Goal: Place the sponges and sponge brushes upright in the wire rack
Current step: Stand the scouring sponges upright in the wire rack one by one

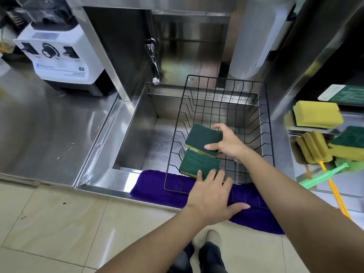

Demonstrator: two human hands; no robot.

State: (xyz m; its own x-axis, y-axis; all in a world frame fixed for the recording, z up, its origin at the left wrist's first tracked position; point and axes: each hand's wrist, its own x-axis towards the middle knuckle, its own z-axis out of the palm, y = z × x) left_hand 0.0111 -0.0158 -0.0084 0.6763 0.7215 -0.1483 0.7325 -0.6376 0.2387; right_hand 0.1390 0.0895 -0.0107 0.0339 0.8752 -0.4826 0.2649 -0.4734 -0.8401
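A black wire rack (264, 107) sits over the right half of the steel sink. Two green-and-yellow sponges stand tilted in its front left corner. My right hand (228, 143) grips the rear sponge (202, 137) by its right end. My left hand (211, 196) rests its fingertips on the near edge of the front sponge (198, 164), palm over the rack's front rim. On the counter to the right lie more sponges (317, 114) (348, 144) and two sponge brushes, one with an orange handle (313, 147) and one with a green handle (327, 177).
A purple cloth (157, 189) hangs over the sink's front edge under the rack. The tap (154, 62) stands at the sink's back left. A white blender base (57, 54) stands on the left counter. A green-and-white box (342, 94) lies behind the loose sponges.
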